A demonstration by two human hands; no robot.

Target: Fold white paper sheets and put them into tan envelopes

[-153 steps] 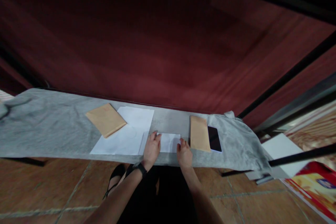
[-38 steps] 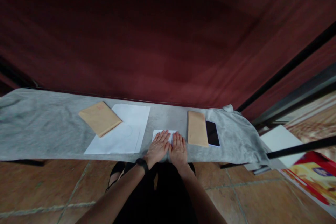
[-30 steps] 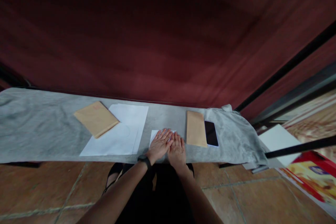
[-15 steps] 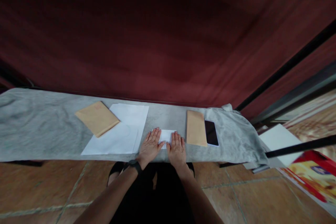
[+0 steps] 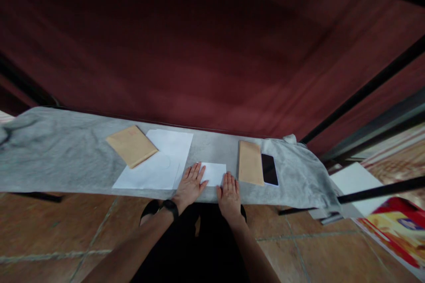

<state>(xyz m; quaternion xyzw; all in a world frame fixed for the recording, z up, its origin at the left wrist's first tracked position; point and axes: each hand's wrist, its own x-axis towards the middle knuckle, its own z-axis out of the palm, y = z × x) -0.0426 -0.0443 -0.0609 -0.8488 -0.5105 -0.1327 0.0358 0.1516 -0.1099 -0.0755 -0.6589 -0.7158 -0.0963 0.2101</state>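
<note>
A small folded sheet of white paper (image 5: 214, 174) lies flat on the grey cloth in front of me. On its left edge rests my left hand (image 5: 190, 184), palm down with the fingers stretched out. My right hand (image 5: 229, 193) lies flat by the paper's lower right corner, fingers extended, its thumb near the edge. Neither hand grips anything. To the left are large white sheets (image 5: 152, 173), with a brown envelope (image 5: 132, 145) lying across their upper left part.
A second stack of brown envelopes (image 5: 250, 163) lies right of my hands, with a dark-screened phone (image 5: 269, 170) beside it. The grey cloth (image 5: 66, 154) covers a narrow bench against a dark red panel (image 5: 199, 75). A red and yellow box (image 5: 398, 225) stands on the tiled floor at right.
My right hand has slid right and slightly down, off most of the small paper, uncovering more of it. My left hand stays at its left edge. The view has shifted slightly.
</note>
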